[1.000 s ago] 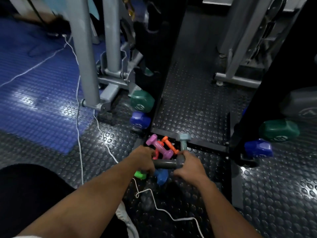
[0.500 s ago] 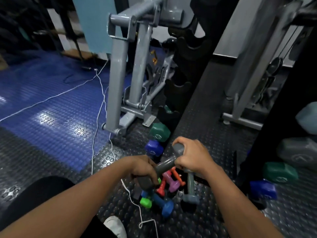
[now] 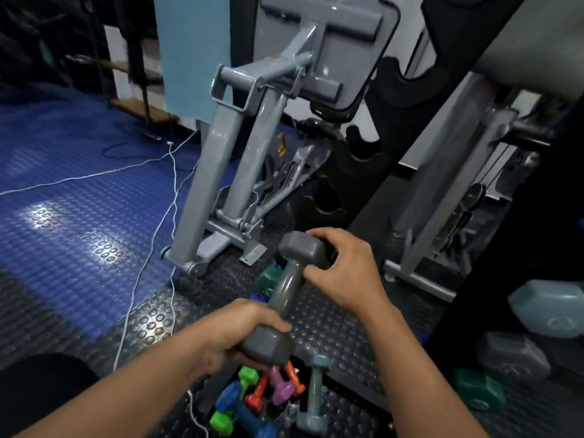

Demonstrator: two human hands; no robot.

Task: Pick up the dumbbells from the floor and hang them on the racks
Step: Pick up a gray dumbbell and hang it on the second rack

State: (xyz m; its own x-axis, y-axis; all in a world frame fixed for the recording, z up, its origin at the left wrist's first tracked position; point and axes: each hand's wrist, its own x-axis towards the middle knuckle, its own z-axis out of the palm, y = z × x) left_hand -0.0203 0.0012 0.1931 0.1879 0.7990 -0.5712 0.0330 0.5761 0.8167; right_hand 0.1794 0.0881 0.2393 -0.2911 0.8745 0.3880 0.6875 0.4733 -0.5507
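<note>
Fingers of the left hand (image 3: 235,335) are curling round the near head of the grey dumbbell (image 3: 286,294); fingers of the right hand (image 3: 343,268) are wrapping the far head, thumb underneath. Both hands are gripping it, holding it in the air and tilted, far end pointing toward 1 o'clock, near end toward 7 o'clock.

Straight below the near head, at 6 o'clock, small dumbbells are lying in a pile on the studded black floor (image 3: 331,317): green dumbbell (image 3: 232,403), blue dumbbell (image 3: 252,425), red dumbbell (image 3: 257,393), purple dumbbell (image 3: 279,387), orange dumbbell (image 3: 294,379), all touching or crossing. A pale blue-grey dumbbell (image 3: 313,396) is standing just beside the pile at 5 o'clock.

The black rack (image 3: 366,159) with scalloped cradles is rising at 12 to 1 o'clock beyond the lifted weight. At 3 to 4 o'clock, three racked heads are showing: light blue dumbbell head (image 3: 546,311), grey dumbbell head (image 3: 513,357), green dumbbell head (image 3: 478,392). Grey machine frame (image 3: 221,172) is leaning at 11 o'clock; a white cable (image 3: 151,235) is trailing across the blue mat (image 3: 79,200) at 9 o'clock.
</note>
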